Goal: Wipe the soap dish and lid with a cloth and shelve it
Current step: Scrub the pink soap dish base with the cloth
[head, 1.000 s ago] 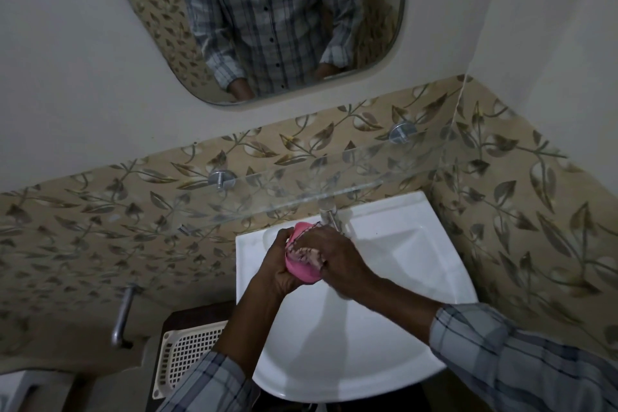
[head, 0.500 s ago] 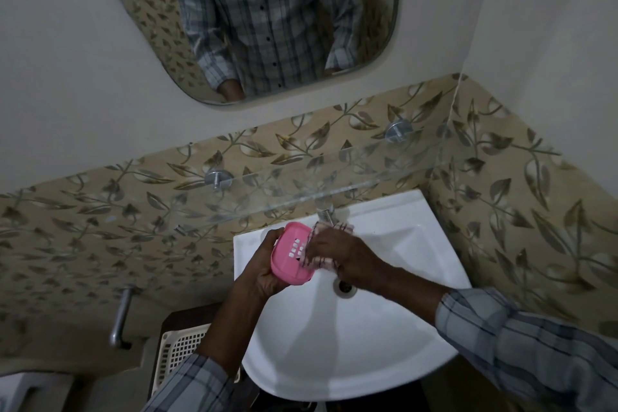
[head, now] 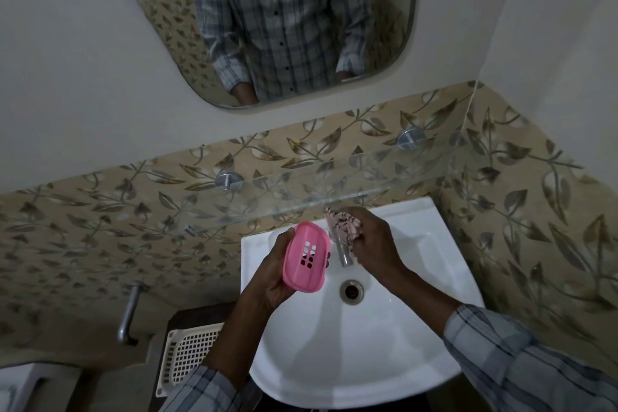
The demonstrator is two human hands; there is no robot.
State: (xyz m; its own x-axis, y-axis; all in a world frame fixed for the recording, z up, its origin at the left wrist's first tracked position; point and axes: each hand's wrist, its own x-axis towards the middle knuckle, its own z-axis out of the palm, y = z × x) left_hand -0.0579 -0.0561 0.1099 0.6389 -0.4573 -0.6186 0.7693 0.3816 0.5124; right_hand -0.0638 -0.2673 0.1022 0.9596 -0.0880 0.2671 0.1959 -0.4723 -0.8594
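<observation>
Bottom of frame: plaid sleeves, both forearms reaching up over the white sink [head: 334, 361]. Perforated basket [head: 187, 361] at lower left, beside the sink, partly cut off by my left arm.

Mid frame, left hand [head: 267, 278] is curled around the pink dish [head: 306, 256], fingers wrapped on its left edge and underside, thumb side hidden. Dish is tilted, slotted face toward the camera, held over the sink's left part, just above and left of the drain [head: 351, 291]. No soap in it that I can see. No lid visible anywhere, or I can't tell if this pink piece is the lid or the base.

Right hand [head: 371, 241] sits just right of the dish, apart from it, fingers closed in a loose fist on the bunched cloth [head: 341, 222]. Cloth pokes out the top of the fist, near the tap [head: 342, 252], which runs between the two hands. Cloth isn't touching the dish now.

Further up: glass shelf [head: 301, 197] on two metal pegs, spanning the tiled wall just above the hands. Nothing on it that I can make out. Mirror [head: 301, 27] at top shows the shirt front.

Progress, my read: mid-wipe or between wipes on one piece. Dish looks clean and dry-ish, can't confirm. Left to do: wipe the other piece if it exists, assemble, set it on the shelf. Shelving not done.
</observation>
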